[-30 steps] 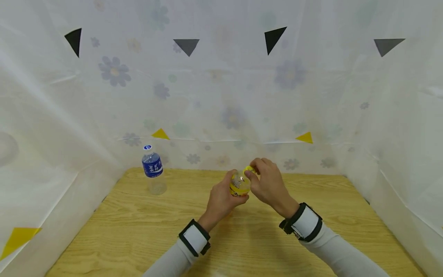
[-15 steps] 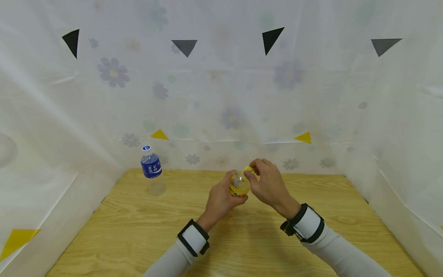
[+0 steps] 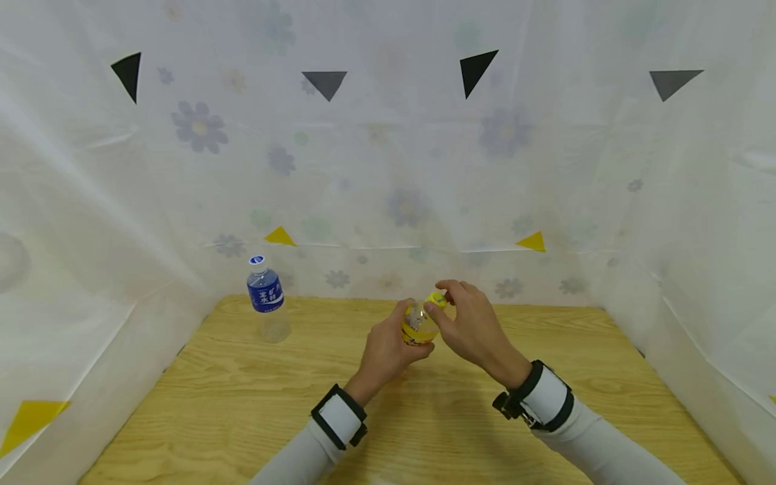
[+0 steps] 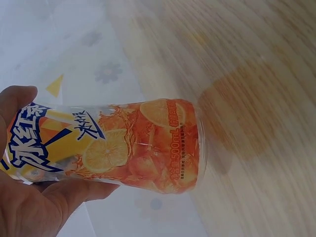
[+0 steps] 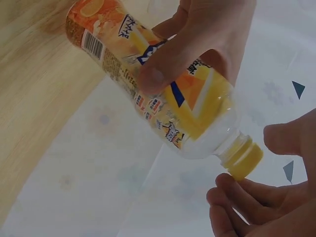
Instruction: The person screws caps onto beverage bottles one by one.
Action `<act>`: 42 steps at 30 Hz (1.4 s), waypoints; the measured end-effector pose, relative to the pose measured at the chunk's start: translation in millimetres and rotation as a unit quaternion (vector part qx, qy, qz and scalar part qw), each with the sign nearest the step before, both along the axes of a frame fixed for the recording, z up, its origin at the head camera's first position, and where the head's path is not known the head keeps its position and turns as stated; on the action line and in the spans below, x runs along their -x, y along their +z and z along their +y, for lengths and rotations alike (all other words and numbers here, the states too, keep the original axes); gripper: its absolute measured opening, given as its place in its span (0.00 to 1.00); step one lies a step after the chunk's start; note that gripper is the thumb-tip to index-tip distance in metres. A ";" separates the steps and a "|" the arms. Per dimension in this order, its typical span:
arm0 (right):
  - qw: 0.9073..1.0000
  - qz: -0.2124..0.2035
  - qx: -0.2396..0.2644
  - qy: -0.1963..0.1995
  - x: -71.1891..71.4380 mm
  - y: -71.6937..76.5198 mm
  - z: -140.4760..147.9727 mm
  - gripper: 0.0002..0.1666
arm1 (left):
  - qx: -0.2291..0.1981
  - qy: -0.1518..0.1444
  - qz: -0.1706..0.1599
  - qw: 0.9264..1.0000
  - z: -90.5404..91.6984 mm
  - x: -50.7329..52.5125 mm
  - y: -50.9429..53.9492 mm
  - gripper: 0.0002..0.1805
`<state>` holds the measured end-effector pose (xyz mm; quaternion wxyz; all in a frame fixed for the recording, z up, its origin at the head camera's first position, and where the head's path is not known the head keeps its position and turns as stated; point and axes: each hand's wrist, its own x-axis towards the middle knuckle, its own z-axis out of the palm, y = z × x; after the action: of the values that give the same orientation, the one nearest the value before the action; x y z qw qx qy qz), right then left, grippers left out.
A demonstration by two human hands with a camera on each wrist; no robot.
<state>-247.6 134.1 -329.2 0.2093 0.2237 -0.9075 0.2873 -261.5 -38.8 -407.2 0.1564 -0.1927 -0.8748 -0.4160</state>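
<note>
Over the table (image 3: 242, 404), the drink bottle (image 4: 148, 143) points its top toward the right hand (image 3: 475, 330), no drink showing in its clear upper part, the left hand (image 3: 388, 347) gripping its middle. Left of that bottle stands a blue-labelled bottle (image 3: 267, 296), capped; the right hand's fingertips touch the drink bottle's yellow cap (image 5: 248, 163), thumb apart.

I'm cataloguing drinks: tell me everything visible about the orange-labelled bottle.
The bottle looks like clear plastic, its waisted body wrapped in an orange-and-yellow label with citrus slices, 500mL and a barcode. A yellow cap sits on its neck, uppermost; no liquid shows in the clear shoulder. The left hand grips it over the table; whether the base touches down is unclear. The right hand is at the cap, thumb just off it, one fingertip on or beside it.
</note>
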 end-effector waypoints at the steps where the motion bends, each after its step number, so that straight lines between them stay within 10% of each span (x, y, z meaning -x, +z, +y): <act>1: 1.000 -0.006 -0.004 0.000 -1.2 1.0 0.4 0.27 | 0.001 0.000 0.000 1.000 0.1 -0.3 -0.1 0.41; 42: 0.998 0.066 -0.008 0.013 3.2 -4.2 -2.7 0.10 | 0.006 0.003 -0.005 1.000 0.2 -0.6 0.3 0.43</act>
<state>-250.8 131.4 -333.4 0.2634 0.2554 -0.8910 0.2674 -260.9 -38.6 -406.9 0.1523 -0.1895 -0.8784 -0.4114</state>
